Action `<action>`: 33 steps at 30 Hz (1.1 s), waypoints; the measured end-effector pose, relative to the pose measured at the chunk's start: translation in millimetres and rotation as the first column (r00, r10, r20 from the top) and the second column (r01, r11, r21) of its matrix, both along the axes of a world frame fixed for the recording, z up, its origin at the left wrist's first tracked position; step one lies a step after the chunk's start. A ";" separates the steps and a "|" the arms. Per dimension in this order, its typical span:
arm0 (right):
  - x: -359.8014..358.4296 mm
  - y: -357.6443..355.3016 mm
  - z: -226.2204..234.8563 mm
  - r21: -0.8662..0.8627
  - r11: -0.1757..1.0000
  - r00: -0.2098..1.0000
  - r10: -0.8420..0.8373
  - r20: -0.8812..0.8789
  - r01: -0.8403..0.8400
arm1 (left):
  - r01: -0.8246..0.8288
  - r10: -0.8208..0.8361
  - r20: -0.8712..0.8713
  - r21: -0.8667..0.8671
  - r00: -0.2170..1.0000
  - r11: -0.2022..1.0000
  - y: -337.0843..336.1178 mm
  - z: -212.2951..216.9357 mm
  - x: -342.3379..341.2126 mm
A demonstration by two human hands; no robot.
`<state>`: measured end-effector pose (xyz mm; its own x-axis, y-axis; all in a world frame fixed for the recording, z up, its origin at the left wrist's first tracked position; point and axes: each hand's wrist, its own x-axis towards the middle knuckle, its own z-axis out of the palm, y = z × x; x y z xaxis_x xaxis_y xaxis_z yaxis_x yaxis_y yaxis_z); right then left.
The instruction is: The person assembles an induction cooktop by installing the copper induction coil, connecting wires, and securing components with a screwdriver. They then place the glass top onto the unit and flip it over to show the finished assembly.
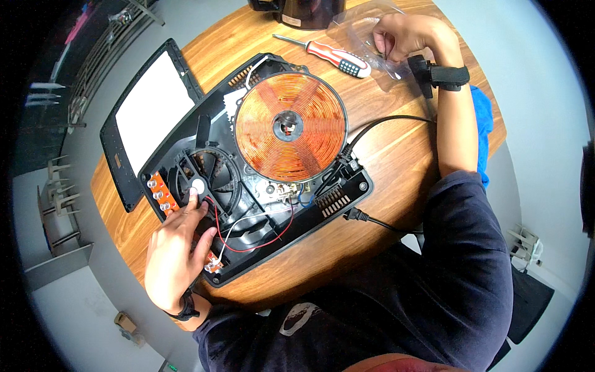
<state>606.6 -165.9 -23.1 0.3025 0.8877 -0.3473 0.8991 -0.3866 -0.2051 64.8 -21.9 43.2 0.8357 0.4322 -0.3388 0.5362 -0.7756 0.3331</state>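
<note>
An opened induction cooker base (291, 226) lies on the table, with a round copper coil (257, 118) and a black cooling fan (224, 180) in its black housing. My left hand (176, 251) rests over its lower left, index fingertip on the pale round hub of the fan. Its thumb is held apart, near a red and a white wire. At the far right, my right hand (406, 38) is closed in a pinch at a clear plastic bag (353, 28). What lies between its fingertips is too small to name; little pieces show by the bag.
A screwdriver (334, 57) with a red and white handle lies beyond the coil. The cooker's top panel (152, 102) leans at the left. A dark pot (307, 13) stands at the far edge. A black power cord (390, 118) and blue cloth (483, 127) are on the right.
</note>
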 end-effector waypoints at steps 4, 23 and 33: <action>15.2 -0.2 2.5 -0.014 1.000 0.996 -0.025 -0.084 0.024 | -0.017 0.016 -0.012 -0.007 1.000 1.000 0.0 0.0 0.1; 20.7 -5.5 2.5 0.081 0.996 0.999 -0.045 -0.007 0.046 | -0.025 0.025 0.000 0.000 1.000 1.000 -0.7 0.0 0.4; -10.2 -8.0 -14.5 0.027 0.996 0.975 -0.085 0.206 0.082 | -0.048 0.048 -0.011 -0.009 0.999 0.999 -2.4 1.1 0.4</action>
